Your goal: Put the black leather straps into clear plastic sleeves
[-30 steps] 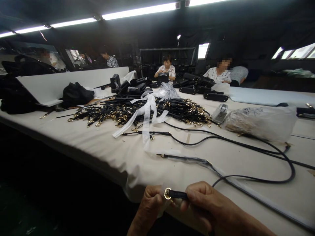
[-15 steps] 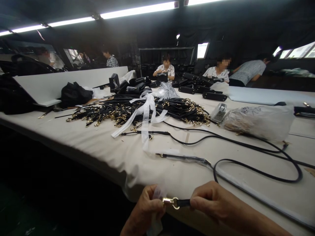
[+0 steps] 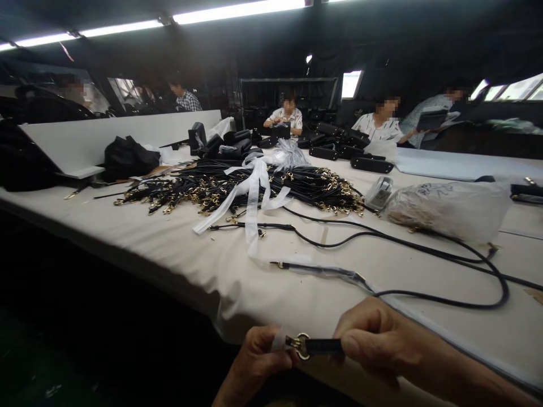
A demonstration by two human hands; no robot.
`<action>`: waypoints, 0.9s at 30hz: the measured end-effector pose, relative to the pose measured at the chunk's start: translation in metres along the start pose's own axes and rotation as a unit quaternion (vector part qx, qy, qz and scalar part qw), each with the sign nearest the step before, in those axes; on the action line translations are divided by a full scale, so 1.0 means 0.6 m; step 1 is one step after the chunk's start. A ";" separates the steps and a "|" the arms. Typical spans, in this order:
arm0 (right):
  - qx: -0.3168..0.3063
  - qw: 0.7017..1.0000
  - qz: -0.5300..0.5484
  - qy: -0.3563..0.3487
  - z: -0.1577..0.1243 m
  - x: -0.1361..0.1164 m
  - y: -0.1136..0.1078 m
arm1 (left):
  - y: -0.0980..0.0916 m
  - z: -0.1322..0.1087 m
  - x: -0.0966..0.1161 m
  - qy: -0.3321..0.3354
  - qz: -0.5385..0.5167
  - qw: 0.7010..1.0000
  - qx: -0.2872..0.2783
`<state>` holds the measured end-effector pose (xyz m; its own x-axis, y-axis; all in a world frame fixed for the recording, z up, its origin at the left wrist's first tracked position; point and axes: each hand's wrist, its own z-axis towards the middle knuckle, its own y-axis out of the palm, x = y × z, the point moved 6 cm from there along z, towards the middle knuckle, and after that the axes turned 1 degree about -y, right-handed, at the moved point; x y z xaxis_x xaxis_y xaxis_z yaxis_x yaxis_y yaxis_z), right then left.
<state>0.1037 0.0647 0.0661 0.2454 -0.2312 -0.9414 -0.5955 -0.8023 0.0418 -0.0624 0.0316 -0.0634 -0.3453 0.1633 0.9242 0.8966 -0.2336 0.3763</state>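
Observation:
At the table's front edge my left hand (image 3: 261, 359) pinches the gold clasp (image 3: 292, 342) of a strap, with a piece of white translucent wrapping (image 3: 279, 340) between its fingers. A gold ring (image 3: 302, 346) joins the clasp to the black strap (image 3: 322, 346). My right hand (image 3: 377, 339) is closed on that strap, just right of the ring. Behind the hands, a strap end in clear wrap (image 3: 322, 271) lies on the cloth, and its black cord loops to the right. White strips (image 3: 253, 198) drape over a pile of black straps (image 3: 203, 189) with gold clasps.
A clear plastic bag (image 3: 449, 209) and a small clear box (image 3: 379, 193) sit at right. Black bags (image 3: 371, 164) stand toward the back, where several people work. A black bundle (image 3: 129, 160) lies left beside a white panel (image 3: 127, 133). The pale table cloth (image 3: 178, 249) drops off at the front.
Wrapping now covers more of the clasp in my left hand, and both hands shifted slightly right. The cord loop has flattened. At back right, a person has straightened up holding a dark item.

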 end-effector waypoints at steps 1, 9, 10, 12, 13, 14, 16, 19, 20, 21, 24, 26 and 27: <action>0.000 1.000 -0.001 0.000 0.002 0.000 0.002 | 0.000 -0.002 0.000 0.014 -0.001 1.000 -0.005; 0.003 1.000 -0.003 0.026 0.017 0.030 0.008 | -0.009 -0.015 -0.002 0.039 0.019 0.999 0.008; 0.004 1.000 -0.004 0.029 0.018 0.034 0.008 | -0.011 -0.016 -0.001 0.044 0.018 0.999 0.012; 0.007 0.999 -0.009 0.032 0.020 0.041 0.010 | -0.013 -0.016 -0.002 0.051 0.019 0.998 0.018; 0.007 0.999 -0.009 0.033 0.021 0.044 0.012 | -0.014 -0.016 -0.004 0.052 0.019 0.998 0.018; 0.006 0.999 -0.007 0.035 0.022 0.046 0.014 | -0.014 -0.016 -0.007 0.050 0.022 0.998 0.017; -0.001 0.999 0.001 0.037 0.024 0.050 0.019 | -0.014 -0.015 -0.015 0.044 0.033 0.998 0.015; -0.008 0.999 0.011 0.041 0.024 0.057 0.021 | -0.011 -0.013 -0.018 0.042 0.044 0.998 0.016; -0.004 0.999 0.007 0.046 0.023 0.060 0.018 | -0.009 -0.013 -0.017 0.039 0.045 0.998 0.015; 0.004 0.999 -0.001 0.053 0.022 0.064 0.014 | -0.005 -0.012 -0.015 0.033 0.045 0.998 0.010; 0.043 0.994 -0.062 0.076 0.016 0.078 -0.009 | 0.011 -0.010 -0.004 0.010 0.052 0.998 -0.028; 0.070 0.987 -0.124 0.076 0.010 0.082 -0.025 | 0.023 -0.006 0.001 -0.003 0.067 0.996 -0.063; 0.083 0.981 -0.163 0.070 0.007 0.081 -0.032 | 0.028 -0.003 -0.001 -0.014 0.070 0.994 -0.078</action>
<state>0.1241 0.0712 0.0179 0.5391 -0.0597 -0.8401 -0.5813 -0.7482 -0.3199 -0.0477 0.0261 -0.0574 -0.2097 0.1438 0.9671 0.8808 -0.4016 0.2508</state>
